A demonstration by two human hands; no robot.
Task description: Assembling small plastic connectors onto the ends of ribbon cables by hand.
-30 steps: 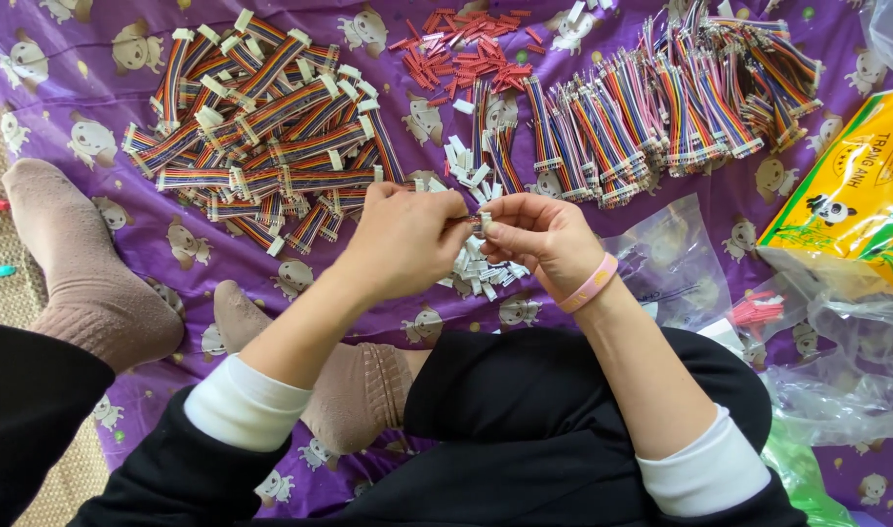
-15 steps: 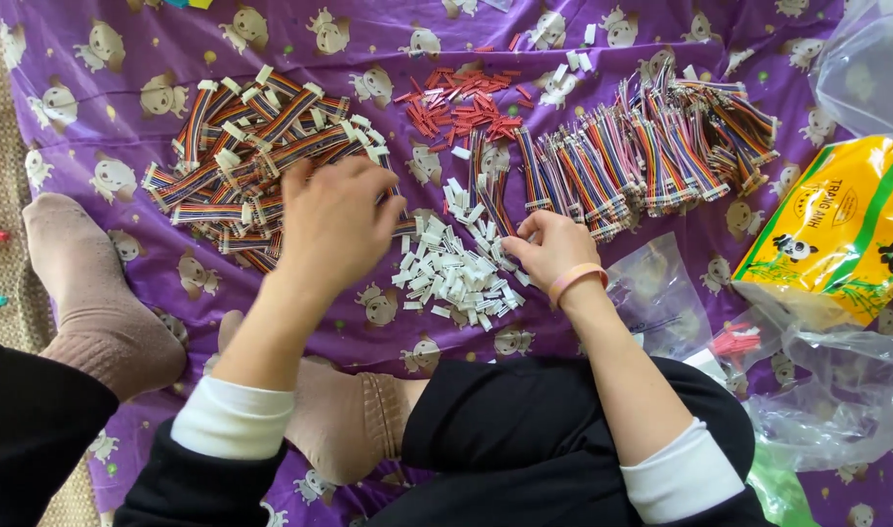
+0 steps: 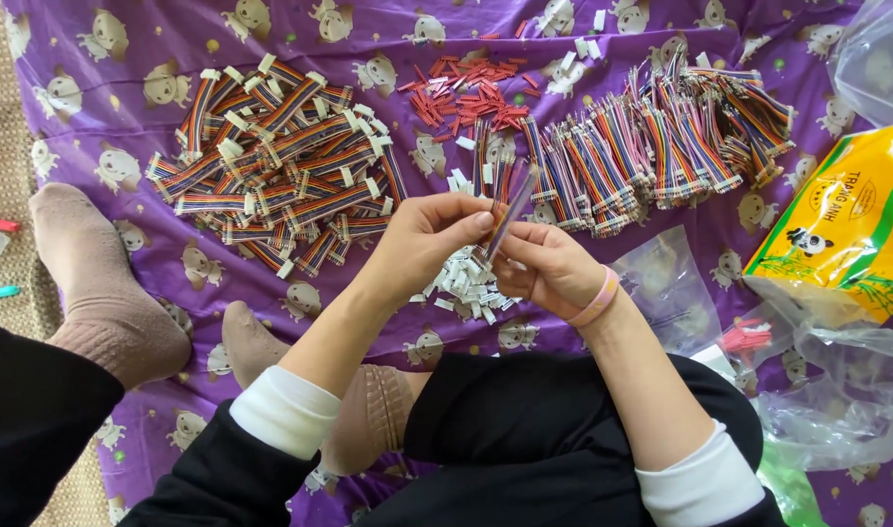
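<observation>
While you sit cross-legged on the purple printed cloth (image 3: 300, 322), both of your hands meet just above your lap, over a small heap of white plastic connector housings (image 3: 463, 283). Your left hand (image 3: 419, 239) has its fingers curled in, thumb and forefinger pinching the upper part of a short multicoloured ribbon cable (image 3: 510, 217). Your right hand (image 3: 547, 268), with a pink band (image 3: 597, 298) at the wrist, pinches the lower end of that same cable, fingers drawn together around it. The cable runs slantwise between the two hands, tilted up toward the right; whether a housing already sits on its lower end is hidden by your fingers.

To your left on the cloth lies a loose pile of ribbon cables with white connectors fitted (image 3: 271, 166). Ahead and to your right lies a longer spread of ribbon cables (image 3: 651, 146), packed side by side. Between those two piles, farther from you, is a scatter of small red pieces (image 3: 466, 93). A yellow and green packet (image 3: 847, 229) rests at the right edge, with clear plastic bags (image 3: 837, 390) near your right knee. Your socked feet (image 3: 100, 283) rest on the cloth at the left.
</observation>
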